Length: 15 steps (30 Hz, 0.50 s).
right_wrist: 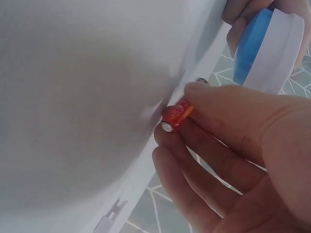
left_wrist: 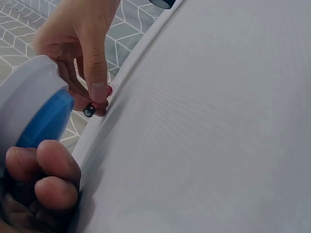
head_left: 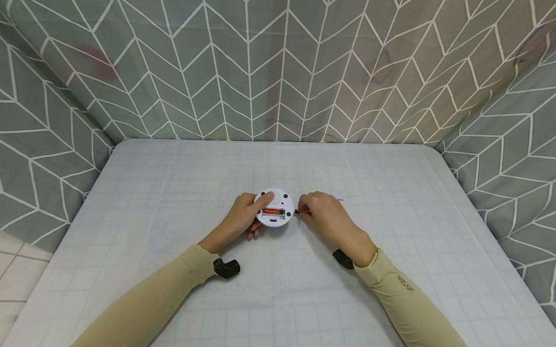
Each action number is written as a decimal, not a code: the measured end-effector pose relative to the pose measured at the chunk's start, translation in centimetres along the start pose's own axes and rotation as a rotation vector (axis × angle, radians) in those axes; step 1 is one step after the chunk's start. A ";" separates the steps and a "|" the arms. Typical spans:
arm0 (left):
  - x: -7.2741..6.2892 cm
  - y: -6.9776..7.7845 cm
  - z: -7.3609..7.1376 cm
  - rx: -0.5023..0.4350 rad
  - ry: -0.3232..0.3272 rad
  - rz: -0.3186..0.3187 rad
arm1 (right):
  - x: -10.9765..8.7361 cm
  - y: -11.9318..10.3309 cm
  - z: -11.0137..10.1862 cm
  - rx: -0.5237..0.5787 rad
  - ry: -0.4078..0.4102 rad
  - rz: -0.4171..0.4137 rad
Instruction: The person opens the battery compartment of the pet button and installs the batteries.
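Note:
A round white device (head_left: 284,198) with a blue other side is gripped at its left edge by my left hand (head_left: 243,214), thumb on top. Its open battery compartment faces up and shows a red battery (head_left: 273,211); whether a second slot is there I cannot tell. Just right of the device, my right hand (head_left: 328,216) pinches a red battery with a black end (right_wrist: 176,115) between thumb and fingers. The black end points towards the device without touching it. In the left wrist view, the blue side (left_wrist: 48,119) shows above my left fingertips.
A white cloth with a faint grid covers the table (head_left: 273,296). A small white plastic piece (right_wrist: 112,217) lies beyond my right hand. Grey patterned curtains (head_left: 281,66) hang along the back and sides of the table.

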State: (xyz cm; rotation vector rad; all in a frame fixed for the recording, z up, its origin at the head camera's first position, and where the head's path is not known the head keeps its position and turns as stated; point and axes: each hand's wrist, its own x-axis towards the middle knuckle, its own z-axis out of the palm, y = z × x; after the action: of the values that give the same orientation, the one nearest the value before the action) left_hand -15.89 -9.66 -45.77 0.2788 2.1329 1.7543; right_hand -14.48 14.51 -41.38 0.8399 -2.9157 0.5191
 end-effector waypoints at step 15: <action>0.0 0.1 0.1 0.030 0.015 0.001 | 0.1 -0.1 -0.3 0.040 0.104 0.009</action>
State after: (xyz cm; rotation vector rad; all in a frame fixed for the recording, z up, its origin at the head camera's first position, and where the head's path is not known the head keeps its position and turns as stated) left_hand -15.91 -9.53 -45.65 0.2756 2.1709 1.7314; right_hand -14.55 14.51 -41.02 0.7791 -2.8249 0.6055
